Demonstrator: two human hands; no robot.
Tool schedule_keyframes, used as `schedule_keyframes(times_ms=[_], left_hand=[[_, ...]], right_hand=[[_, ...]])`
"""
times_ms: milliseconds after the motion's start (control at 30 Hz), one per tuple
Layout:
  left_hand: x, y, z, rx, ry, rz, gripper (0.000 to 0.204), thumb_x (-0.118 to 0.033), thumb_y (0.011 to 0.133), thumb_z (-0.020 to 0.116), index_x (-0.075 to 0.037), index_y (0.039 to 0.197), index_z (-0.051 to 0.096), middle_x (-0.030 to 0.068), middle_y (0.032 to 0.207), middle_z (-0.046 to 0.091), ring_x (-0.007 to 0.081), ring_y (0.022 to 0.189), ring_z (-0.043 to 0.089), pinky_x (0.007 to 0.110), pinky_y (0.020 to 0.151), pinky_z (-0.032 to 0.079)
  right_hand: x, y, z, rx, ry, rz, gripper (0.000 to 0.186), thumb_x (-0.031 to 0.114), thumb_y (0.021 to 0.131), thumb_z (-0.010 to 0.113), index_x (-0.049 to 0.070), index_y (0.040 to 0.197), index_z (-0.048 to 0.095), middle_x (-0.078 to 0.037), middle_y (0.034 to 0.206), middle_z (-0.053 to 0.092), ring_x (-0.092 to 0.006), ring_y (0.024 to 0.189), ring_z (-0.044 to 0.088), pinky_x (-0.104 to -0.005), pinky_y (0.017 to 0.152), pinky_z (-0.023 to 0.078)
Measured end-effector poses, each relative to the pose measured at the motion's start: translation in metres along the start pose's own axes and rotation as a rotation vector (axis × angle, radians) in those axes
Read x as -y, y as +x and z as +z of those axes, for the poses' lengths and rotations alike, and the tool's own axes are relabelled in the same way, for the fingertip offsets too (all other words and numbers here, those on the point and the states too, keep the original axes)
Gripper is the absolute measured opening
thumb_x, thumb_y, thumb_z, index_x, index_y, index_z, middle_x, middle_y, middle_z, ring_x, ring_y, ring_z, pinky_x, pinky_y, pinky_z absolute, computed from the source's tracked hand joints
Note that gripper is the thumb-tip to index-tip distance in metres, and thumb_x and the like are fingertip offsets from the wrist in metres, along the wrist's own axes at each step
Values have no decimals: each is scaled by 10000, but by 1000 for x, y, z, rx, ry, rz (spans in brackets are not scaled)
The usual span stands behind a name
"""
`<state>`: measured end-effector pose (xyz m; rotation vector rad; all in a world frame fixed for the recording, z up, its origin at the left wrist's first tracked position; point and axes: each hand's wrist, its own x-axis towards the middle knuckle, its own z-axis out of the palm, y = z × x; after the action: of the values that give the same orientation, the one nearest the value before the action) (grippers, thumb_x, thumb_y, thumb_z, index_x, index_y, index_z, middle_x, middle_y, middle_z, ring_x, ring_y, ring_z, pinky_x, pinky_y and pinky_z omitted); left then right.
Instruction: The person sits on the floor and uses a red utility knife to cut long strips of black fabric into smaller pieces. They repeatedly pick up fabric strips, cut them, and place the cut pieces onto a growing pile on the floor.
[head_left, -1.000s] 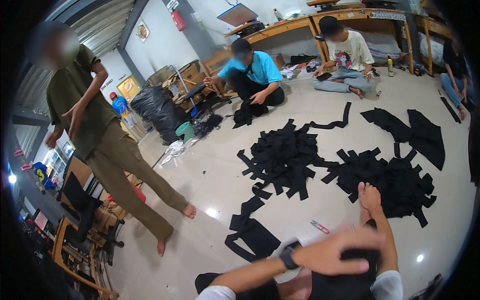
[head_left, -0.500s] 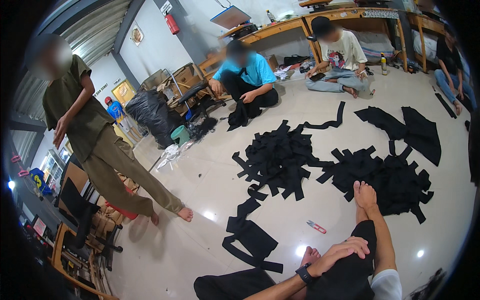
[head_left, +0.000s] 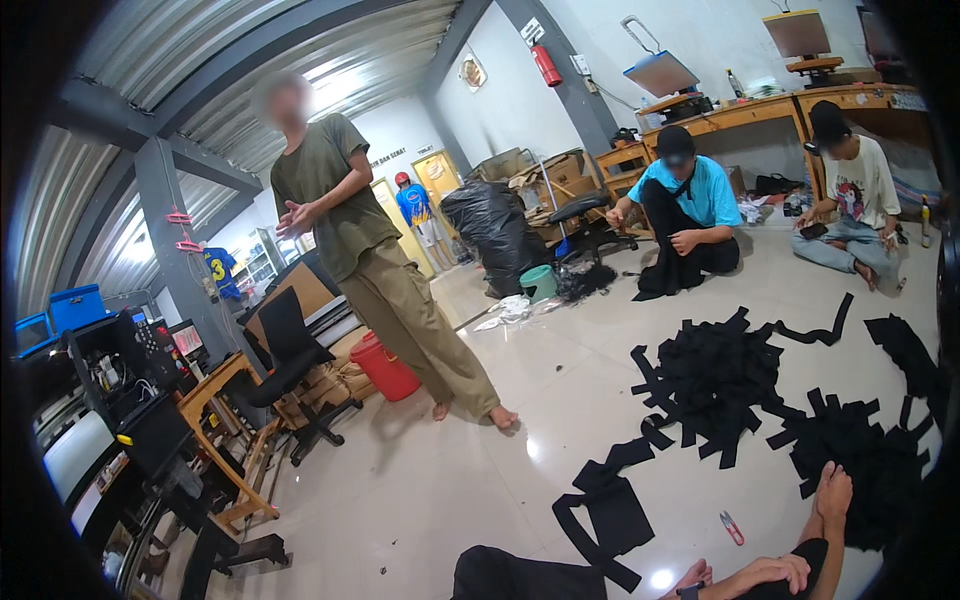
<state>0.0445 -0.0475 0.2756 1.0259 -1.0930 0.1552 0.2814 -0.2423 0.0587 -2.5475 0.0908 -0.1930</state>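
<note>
My left hand (head_left: 786, 570) lies over my bent knee in black trousers, its fingers stretched out flat. A dark watch (head_left: 690, 592) sits on that wrist. My right hand (head_left: 834, 490) reaches past the knee, down by my foot; its fingers blend with the skin there. Beside it spreads a heap of black fabric strips (head_left: 860, 455). A second heap of black fabric (head_left: 715, 375) lies farther left. Small thread snips (head_left: 733, 528) with red handles rest on the floor left of my hands. Flat black fabric pieces (head_left: 620, 515) lie beyond the snips.
A person in an olive shirt (head_left: 325, 195) stands barefoot at left. Someone in a blue shirt (head_left: 705, 190) sits holding black cloth; another person (head_left: 855, 200) sits at far right. A red bucket (head_left: 385, 367), an office chair (head_left: 290, 350) and a black bag (head_left: 495, 235) stand behind.
The view has swung left, so everything sits farther right and my hands are lower in the picture. The standing person's hands have come together. My hands keep their places.
</note>
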Motion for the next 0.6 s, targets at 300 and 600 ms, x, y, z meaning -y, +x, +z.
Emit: schedule_keyframes(times_ms=[300,600], left_hand=[[5,-47,-23,-149,9,-324,618,-516,1080,332,14,1319,541,191,1187,626,335,1191,554,445,1070,402],[29,-129,-40,-430,-130,-677,622,-523,1077,340,14,1346,502,176,1242,577,315,1233,508,437,1094,367]], right_hand=[[-5,11,9,5,-55,-8,703,444,1102,263,-155,1259,596,-351,1125,661,-482,1035,655,-509,938,523],[-6,13,19,-1,-20,-35,680,429,1096,300,-158,1249,606,-359,1107,665,-482,1043,659,-510,946,520]])
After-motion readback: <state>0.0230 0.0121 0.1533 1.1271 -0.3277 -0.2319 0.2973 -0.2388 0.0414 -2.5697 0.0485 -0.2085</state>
